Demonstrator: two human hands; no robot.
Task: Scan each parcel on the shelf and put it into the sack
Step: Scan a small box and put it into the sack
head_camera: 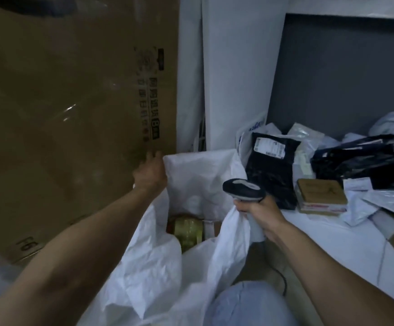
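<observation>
A: A big brown carton (73, 114) fills the left of the frame, standing upright, with print down its right edge.
B: Just right of it, at bottom centre, the white sack (191, 189) gapes open, and a taped yellowish parcel (187, 229) lies inside.
A: On the right, the white shelf (332, 243) carries the pile. There's a shiny black bag (360, 158) at far right, a flat black parcel (271, 175) with a white label nearest the sack, and a small brown box (320, 194) between them.
B: At centre, the scanner (244, 190) sits head up at the sack's right rim. The right hand (259, 212) has its fingers clamped round the handle, with sack fabric bunched against them.
A: The left hand (150, 172) is at the sack's upper-left rim, against the carton. The fingers are blurred, so I cannot tell whether they're gripping or only touching.
</observation>
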